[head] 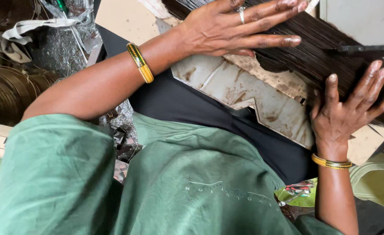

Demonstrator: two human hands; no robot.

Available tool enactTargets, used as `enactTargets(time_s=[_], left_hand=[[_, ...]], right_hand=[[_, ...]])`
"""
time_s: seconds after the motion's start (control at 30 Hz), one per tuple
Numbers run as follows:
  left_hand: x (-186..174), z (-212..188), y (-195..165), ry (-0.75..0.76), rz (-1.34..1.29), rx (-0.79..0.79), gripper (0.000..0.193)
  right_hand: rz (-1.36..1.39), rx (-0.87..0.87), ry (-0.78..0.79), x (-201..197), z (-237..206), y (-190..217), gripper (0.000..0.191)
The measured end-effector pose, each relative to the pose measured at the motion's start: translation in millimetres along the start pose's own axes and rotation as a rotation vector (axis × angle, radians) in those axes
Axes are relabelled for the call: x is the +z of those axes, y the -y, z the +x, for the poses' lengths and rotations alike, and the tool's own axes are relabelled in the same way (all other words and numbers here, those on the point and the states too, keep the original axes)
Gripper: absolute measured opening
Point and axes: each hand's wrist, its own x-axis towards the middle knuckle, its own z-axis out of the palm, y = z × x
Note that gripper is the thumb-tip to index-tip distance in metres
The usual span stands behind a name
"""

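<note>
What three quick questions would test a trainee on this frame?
1. True or false: both the left hand and the right hand rest on the bundle of dark thin sticks.
2. Which hand wears a ring? A: the left hand. B: the right hand. C: both hands.
3. What colour is the person's shirt?

Key: 1 true. 2 A. 3 green.
</note>
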Motion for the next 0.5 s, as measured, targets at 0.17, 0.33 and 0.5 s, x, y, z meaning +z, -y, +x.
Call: enactTargets(time_s=[0.17,0.33,0.5], left_hand=[[-4.0,15.5,5.9,0.291,-0.909,-0.068,0.076],[21.3,6.6,6.5,-0.006,0.128,0.057,0.078],[17.5,12.8,9.6,-0.064,0.194,0.077,0.067]], right_hand=[[-0.06,-0.037,-0.04,21.6,-15.2,-10.8,0.07],[-0.126,-0.127,-0.137,48.5,-29.4,-36.5,0.067],[-0.196,-0.234,-0.139,58.5,-25.9,-55.5,0.065]])
